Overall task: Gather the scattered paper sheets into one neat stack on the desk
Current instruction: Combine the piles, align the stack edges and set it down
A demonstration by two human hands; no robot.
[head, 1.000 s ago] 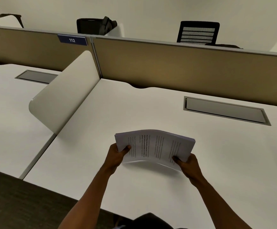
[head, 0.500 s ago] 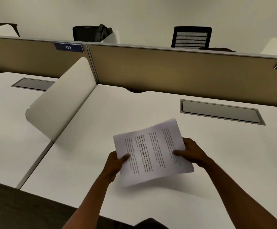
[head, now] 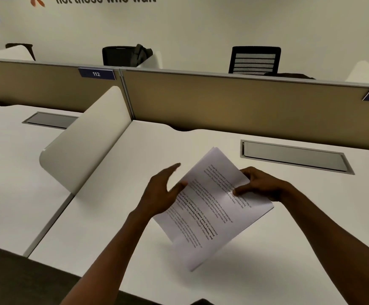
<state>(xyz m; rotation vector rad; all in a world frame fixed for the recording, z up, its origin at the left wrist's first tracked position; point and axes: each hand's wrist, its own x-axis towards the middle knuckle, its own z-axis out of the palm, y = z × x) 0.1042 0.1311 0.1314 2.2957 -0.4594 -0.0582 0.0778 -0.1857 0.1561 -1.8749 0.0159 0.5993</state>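
A stack of white printed paper sheets [head: 214, 208] hangs tilted above the white desk [head: 117, 234], one corner pointing down toward the desk. My right hand [head: 258, 186] pinches the stack's right edge, thumb on top. My left hand [head: 163, 192] is at the stack's left edge with its fingers spread and straight, the thumb lying against the paper; it does not grip the sheets.
A grey cable-tray lid [head: 293, 157] is set into the desk behind the paper. A white rounded side divider [head: 84, 142] stands at the left, a tan partition [head: 245, 106] across the back. Black chairs [head: 255, 60] stand beyond it.
The stack has turned from flat and wide to a steep diagonal with one corner down. My left hand has let go of its edge and opened; my right hand keeps hold.
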